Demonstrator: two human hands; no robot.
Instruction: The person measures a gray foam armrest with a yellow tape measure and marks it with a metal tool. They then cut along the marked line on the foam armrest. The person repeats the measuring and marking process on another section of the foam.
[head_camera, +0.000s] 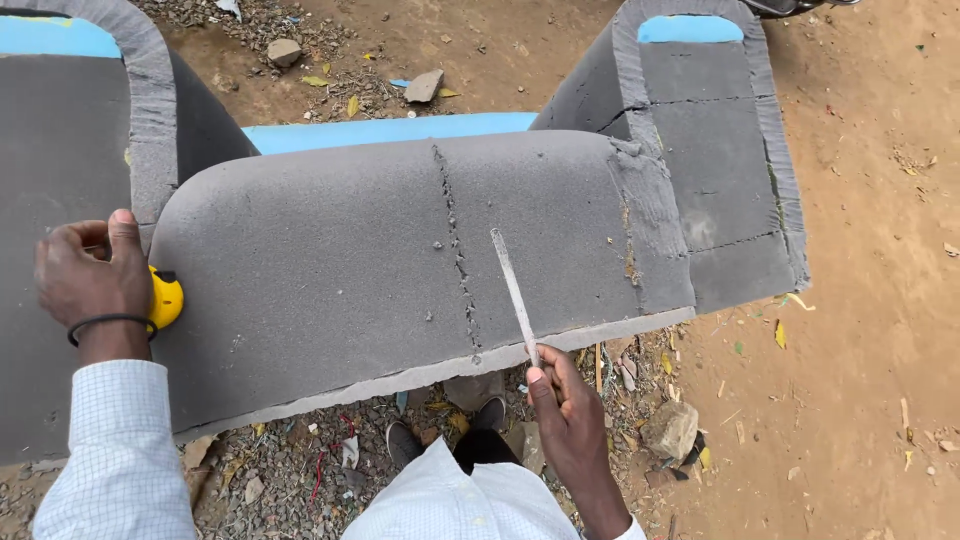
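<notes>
Head view, only view.

Foam slab (400, 250): grey, fills the centre of the frame, rounded top edge, lower edge cut straight. One rough seam runs down it near the middle. It lies across a sofa frame padded in the same grey foam: two arms, one at upper left (70, 170), one at upper right (710, 160), with a blue strip (390, 130) showing between them at upper centre.

Right hand (570, 420): lower centre, fingers closed around the end of a blade (513, 292). The blade is thin, pale and long, and lies flat on the slab, pointing up and slightly left, just right of the seam.

Left hand (92, 272): left edge, curled over a yellow tape measure (165, 298) and pressing it against the slab's left end. Thumb up. Black band on the wrist.

Judgement on the step: the blade looks laid down as a marker or about to cut. To do it well, keep the left hand firm so the foam does not shift, hold the blade steep and steady, and draw it in one long pass parallel to the seam.

Count: slabs 1, blades 1, tape measures 1, sofa arms 2, hands 2, shoes 2 (445, 430). Stones on the dirt ground: many, three large ones (672, 428).
</notes>
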